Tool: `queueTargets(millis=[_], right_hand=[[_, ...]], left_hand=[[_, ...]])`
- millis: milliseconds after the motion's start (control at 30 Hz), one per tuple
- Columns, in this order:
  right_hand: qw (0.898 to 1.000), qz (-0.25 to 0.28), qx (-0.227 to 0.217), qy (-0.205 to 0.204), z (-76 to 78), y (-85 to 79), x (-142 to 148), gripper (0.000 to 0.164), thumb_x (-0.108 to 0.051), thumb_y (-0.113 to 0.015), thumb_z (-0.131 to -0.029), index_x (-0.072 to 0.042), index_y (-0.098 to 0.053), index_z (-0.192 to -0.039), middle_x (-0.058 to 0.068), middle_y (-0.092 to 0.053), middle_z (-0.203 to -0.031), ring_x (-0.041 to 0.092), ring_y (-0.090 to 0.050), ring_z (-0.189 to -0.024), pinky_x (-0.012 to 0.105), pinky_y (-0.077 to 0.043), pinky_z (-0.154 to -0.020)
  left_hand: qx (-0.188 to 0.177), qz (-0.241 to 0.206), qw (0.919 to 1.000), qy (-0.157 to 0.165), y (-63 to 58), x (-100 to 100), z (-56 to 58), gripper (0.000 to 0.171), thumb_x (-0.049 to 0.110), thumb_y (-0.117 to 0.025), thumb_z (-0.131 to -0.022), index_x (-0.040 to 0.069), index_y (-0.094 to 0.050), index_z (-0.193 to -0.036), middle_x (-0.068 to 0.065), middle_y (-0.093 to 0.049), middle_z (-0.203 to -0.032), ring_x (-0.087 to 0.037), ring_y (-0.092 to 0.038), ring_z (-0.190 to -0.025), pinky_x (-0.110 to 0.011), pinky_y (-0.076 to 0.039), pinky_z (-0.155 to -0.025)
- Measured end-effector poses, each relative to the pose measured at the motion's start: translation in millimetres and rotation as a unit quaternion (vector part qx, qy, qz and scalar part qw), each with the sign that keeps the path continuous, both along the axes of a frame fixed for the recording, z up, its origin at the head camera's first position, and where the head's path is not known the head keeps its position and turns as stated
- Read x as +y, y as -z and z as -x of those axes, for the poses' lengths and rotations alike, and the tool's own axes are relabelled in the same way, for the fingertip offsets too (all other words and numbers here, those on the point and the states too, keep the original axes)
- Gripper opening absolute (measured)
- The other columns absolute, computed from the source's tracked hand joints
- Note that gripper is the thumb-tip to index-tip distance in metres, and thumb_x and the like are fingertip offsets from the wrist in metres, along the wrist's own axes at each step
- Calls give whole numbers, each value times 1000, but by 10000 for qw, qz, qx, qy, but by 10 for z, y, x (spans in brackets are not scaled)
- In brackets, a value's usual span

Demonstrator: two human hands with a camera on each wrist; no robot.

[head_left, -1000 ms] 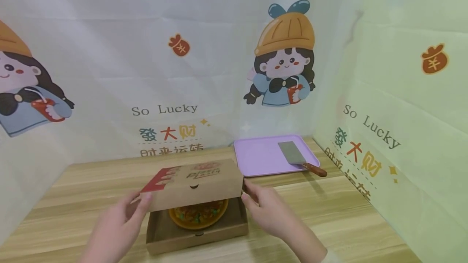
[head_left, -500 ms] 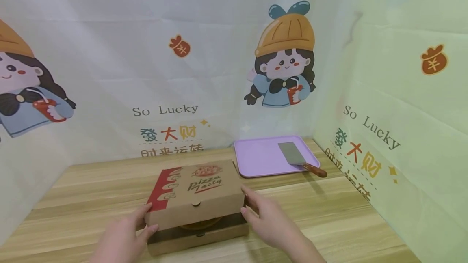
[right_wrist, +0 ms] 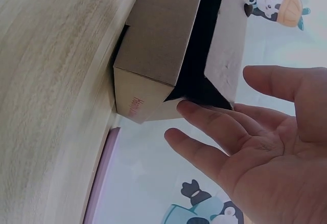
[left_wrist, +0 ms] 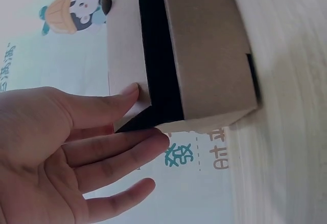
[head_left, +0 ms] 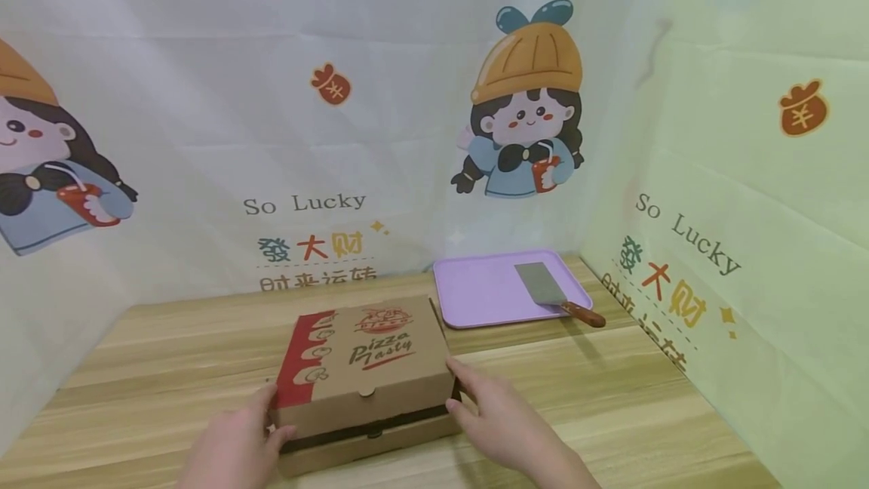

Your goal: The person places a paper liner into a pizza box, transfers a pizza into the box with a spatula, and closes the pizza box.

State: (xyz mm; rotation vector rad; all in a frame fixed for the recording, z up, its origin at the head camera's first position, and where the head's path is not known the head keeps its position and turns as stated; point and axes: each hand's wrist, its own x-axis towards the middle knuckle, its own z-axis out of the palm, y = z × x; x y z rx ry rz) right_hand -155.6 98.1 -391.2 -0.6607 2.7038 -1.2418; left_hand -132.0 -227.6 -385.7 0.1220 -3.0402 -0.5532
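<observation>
A brown cardboard pizza box (head_left: 380, 450) lies on the wooden table, its front towards me. Its lid (head_left: 380, 368), printed in red and black, is lowered almost onto the base; a narrow dark gap runs along the front. My left hand (head_left: 234, 436) pinches the lid's front left corner, thumb on the front flap and fingers along the side, as the left wrist view shows. At the opposite corner my right hand (head_left: 505, 421) has its fairly straight fingers against the lid's side, and in the right wrist view the thumb (right_wrist: 265, 78) stands off the front flap. The box's contents are hidden.
Behind the box to the right lies a purple tray (head_left: 468, 293). A spatula (head_left: 539, 284) with a flat metal blade rests on it, its wooden handle (head_left: 585, 315) sticking out over the rim. Printed cloth (head_left: 400, 134) hangs around the table's back and sides.
The lid has come down from well raised to nearly closed, both hands moving down with it. The round pizza visible inside earlier is now covered. Tray and spatula have stayed put.
</observation>
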Motion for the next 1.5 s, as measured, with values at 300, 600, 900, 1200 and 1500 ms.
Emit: queueTargets(millis=[300,600,900,1200,1500], right_hand=[[9995,-310,4,22,-7,6,-1,63,-28,-62,-108,-2,-42,-161,19,-55,-159,39,-58,-144,61,-46,-118],[9982,-594,-14,18,-3,21,-6,61,-30,-64,-107,0,-48,-157,23,-57,-156,42,-61,-139,62,-50,-114],[9977,-670,-83,112,-29,18,-16,65,-36,-64,-106,-1,-47,-158,23,-56,-157,45,-57,-143,65,-45,-118],[9966,-742,311,-146,-71,26,-24,65,-33,-64,-106,0,-45,-159,17,-33,-173,42,-39,-158,63,-34,-126],[9916,-1157,482,-304,-107,-15,-37,64,-33,-63,-107,0,-45,-159,15,-33,-174,36,-32,-162,64,-31,-128]], left_hand=[[77,448,9989,140,46,29,10,52,28,-89,-86,-5,-68,-121,-13,-79,-94,-21,-63,-72,-52,-63,-79],[163,946,9952,195,125,35,-10,41,33,-90,-85,3,-67,-103,-7,-74,-81,-24,-62,-65,-48,-59,-65],[-85,990,9946,310,103,31,-13,62,46,-86,-87,-2,-68,-123,-13,-78,-99,-24,-67,-78,-50,-64,-76],[255,1399,9869,760,80,113,-85,86,59,-75,-92,-7,-58,-144,-31,-61,-146,-52,-59,-134,-66,-56,-103],[61,1460,9838,1038,182,198,-86,89,68,-63,-97,-3,-54,-151,-31,-50,-159,-54,-46,-148,-72,-47,-111]])
